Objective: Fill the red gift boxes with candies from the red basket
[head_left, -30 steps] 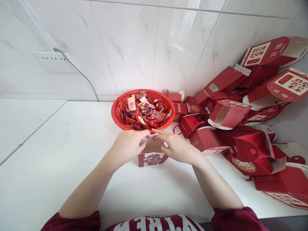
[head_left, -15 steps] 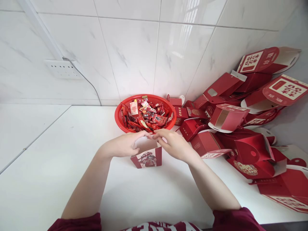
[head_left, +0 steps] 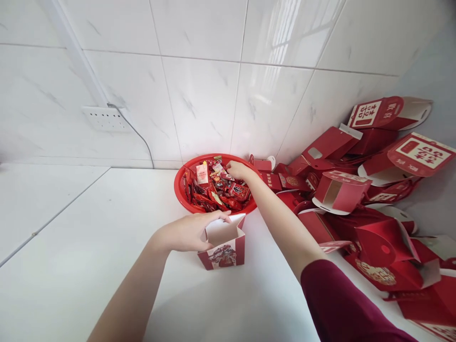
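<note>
A small red and white paper gift box [head_left: 223,256] stands upright on the white table, its top open and its pale inside showing. My left hand [head_left: 199,231] grips it from the left, thumb at the near rim and fingers along the far rim. Behind the box is a red plastic basket [head_left: 180,197] full of small wrapped candies [head_left: 217,190], mostly in red wrappers. My right hand [head_left: 240,171] reaches into the basket's right side, fingers curled together among the candies. What its fingertips hold, if anything, is hidden.
Many red folded gift boxes [head_left: 381,247] lie heaped along the right side, up against the wall. A socket panel [head_left: 107,118] with a grey cable [head_left: 137,133] is on the tiled wall at left. The white table [head_left: 89,237] has a seam on the left.
My right hand has left the box rim and moved forward into the basket. My left hand stays on the box. The view has tilted up somewhat.
</note>
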{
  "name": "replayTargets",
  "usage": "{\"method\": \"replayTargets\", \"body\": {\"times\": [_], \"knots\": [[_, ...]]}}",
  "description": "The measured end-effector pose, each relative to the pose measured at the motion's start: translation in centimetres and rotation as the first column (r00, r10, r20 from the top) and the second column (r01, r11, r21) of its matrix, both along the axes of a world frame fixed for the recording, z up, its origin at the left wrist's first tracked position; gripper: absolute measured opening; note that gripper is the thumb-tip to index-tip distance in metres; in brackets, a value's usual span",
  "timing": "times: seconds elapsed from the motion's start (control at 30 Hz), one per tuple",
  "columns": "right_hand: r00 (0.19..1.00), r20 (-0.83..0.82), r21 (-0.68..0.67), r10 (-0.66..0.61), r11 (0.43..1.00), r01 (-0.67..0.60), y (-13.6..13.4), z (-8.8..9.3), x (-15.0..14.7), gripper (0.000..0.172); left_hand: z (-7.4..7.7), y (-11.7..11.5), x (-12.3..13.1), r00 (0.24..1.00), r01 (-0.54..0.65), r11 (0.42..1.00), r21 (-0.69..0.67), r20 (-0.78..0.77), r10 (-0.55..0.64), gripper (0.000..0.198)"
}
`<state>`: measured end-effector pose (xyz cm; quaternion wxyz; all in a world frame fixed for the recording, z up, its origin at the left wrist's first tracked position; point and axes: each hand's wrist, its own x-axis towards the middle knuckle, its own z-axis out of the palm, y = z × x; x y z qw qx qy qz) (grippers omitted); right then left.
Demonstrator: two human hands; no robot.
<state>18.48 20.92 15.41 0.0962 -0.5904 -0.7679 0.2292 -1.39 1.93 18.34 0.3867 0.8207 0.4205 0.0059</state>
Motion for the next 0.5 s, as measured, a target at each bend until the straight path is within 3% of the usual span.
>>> {"method": "replayTargets", "body": {"times": [0.2,0.4,0.5], "knots": [[0.999,0.013,-0.077,-0.039,0.996,0.04,4.3,-2.6,-2.9,0.037,0.4,-0.2,-0.1,1.0,-0.003,1.0,0.025,0.008,0.003,0.066],[1.0,0.03,-0.179,0.003,0.984,0.003,6.0,-5.2,-2.2,0.068,0.4,0.0,0.1,0.999,0.021,1.0,-0.02,0.044,-0.02,0.061],[1.0,-0.021,-0.161,0.022,0.987,-0.026,6.4,-5.4,-1.5,0.068,0.3,0.0,0.0,0.999,-0.003,1.0,0.007,0.04,0.003,0.064]]}}
